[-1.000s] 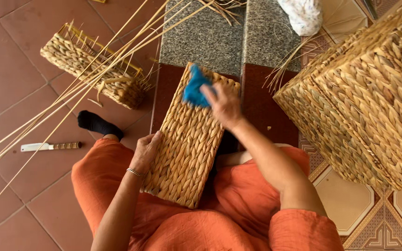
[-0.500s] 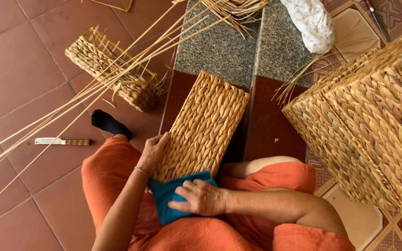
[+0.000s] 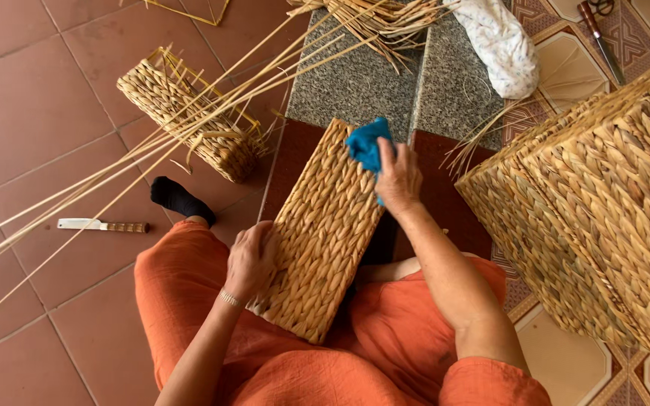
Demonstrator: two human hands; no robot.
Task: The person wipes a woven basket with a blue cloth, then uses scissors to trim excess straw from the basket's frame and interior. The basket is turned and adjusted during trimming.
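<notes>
A: Basket (image 3: 323, 237), oblong, plaited tan fibre in chevrons, lies across the orange lap, long axis slanting away up and right.

B: Hands?

A: Left hand (image 3: 252, 259) cups its near left edge, fingers curled round it. Right hand (image 3: 396, 179) presses a crumpled blue cloth (image 3: 366, 144) flat at the far end.
</notes>
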